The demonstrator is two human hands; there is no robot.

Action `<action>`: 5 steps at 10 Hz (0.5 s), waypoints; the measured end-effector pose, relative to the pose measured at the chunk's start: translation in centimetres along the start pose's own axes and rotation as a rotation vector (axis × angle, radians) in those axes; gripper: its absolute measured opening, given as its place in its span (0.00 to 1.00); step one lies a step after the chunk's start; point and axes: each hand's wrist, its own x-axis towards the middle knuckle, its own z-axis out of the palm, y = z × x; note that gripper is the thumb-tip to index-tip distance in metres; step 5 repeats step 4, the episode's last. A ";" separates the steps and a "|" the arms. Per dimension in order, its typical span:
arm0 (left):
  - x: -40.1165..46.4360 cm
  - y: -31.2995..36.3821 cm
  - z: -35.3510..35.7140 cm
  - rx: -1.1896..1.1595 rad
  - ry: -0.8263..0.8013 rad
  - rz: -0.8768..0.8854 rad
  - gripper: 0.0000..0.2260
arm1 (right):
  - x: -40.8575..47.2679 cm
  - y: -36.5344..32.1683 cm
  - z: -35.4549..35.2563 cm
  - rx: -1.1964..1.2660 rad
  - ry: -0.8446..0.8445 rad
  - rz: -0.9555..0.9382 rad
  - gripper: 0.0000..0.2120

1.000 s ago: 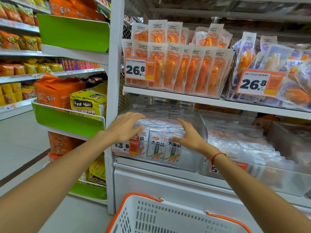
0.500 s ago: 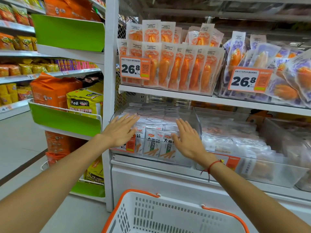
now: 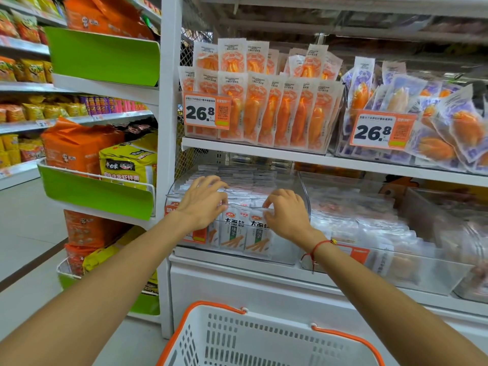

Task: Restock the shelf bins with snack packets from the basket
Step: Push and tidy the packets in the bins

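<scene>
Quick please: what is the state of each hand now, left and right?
Left hand: fingers curled on the white snack packets in the clear bin; a grip cannot be told.
Right hand: pinches a packet's top edge.

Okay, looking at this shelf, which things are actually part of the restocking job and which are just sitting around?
Part of the job:
- left hand and right hand, fingers curled on the white snack packets
- clear bin holding those packets
- white basket with orange rim

Just there:
- orange packets on the shelf above
- price tag
- purple packets
- green shelf fronts
</scene>
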 end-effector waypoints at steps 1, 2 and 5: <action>-0.3 -0.4 -0.1 0.020 -0.023 -0.005 0.13 | 0.1 -0.2 0.0 0.018 -0.023 0.011 0.14; -0.7 -0.3 0.0 -0.011 -0.046 -0.022 0.14 | 0.0 -0.4 0.0 0.024 -0.097 0.016 0.18; -1.5 0.4 -0.3 -0.032 -0.082 -0.029 0.19 | -0.9 0.5 -1.1 0.117 -0.138 0.024 0.22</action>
